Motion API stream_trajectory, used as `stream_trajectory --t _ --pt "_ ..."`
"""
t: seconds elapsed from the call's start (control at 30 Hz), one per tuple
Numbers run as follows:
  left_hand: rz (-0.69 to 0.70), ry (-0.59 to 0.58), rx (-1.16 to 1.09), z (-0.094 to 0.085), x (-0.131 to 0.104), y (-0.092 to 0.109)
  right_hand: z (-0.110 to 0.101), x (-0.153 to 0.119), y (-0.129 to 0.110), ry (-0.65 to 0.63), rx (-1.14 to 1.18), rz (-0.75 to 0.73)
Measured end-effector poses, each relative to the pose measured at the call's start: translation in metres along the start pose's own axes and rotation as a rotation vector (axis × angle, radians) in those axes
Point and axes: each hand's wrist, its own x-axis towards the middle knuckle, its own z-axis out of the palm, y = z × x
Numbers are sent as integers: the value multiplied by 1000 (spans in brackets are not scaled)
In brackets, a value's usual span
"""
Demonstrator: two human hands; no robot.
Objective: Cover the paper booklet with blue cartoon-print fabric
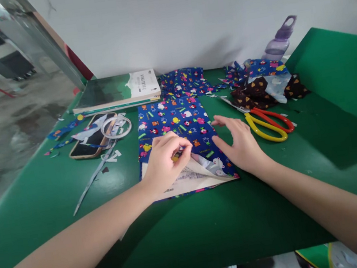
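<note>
A dark blue cloth piece (178, 114) with colourful cartoon animals lies flat in front of me. On its near part is a cream sheet with faint print (187, 179), its right side curling up and showing a pale, bear-patterned layer (215, 164) beneath. My left hand (167, 160) rests over the near-left part, thumb and forefinger pinched at the sheet's raised edge; the exact pinch point is partly hidden. At the cloth's right edge, my right hand (238, 143) is open, thumb and fingers apart with nothing between them.
Yellow-and-red-handled scissors (266, 125) lie right, near brown and blue cloth scraps (256, 93). A purple bottle (277, 45) stands behind them. Stacked books (115, 92) are at back left. A phone (88, 140), a clear tape ring (116, 127) and cut strips (94, 178) lie left on the green table (193, 234).
</note>
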Motion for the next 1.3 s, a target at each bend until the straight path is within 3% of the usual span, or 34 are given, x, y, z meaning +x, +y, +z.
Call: stream_trajectory --t 0.17,0.4,0.57,0.73,0.87,1.0,1.07,1.17,1.23,1.3 --pt "-18 -21 0 0 0 0 6 0 11 -3 -182 9" --pt "-19 -22 4 -2 1 3 -5 2 -2 -74 100 -84" --pt "-17 -14 24 -2 1 3 -15 -1 -17 -301 257 -152" --pt "30 9 36 -5 -1 9 -13 -13 -34 -440 161 -212" --pt "53 45 63 -18 -1 25 -8 -20 -37 -439 95 -256" --pt "213 109 199 -42 -6 33 -6 -21 -34 -431 95 -352" --pt "309 110 345 -54 -13 28 -6 -21 -34 -410 90 -393" --pt "401 12 505 -68 -26 13 -6 -23 -36 -361 74 -427" --pt "417 -64 505 -73 -34 2 -6 -24 -36 -324 63 -427" --pt "367 -44 438 -74 -39 -7 -5 -23 -36 -292 63 -414"
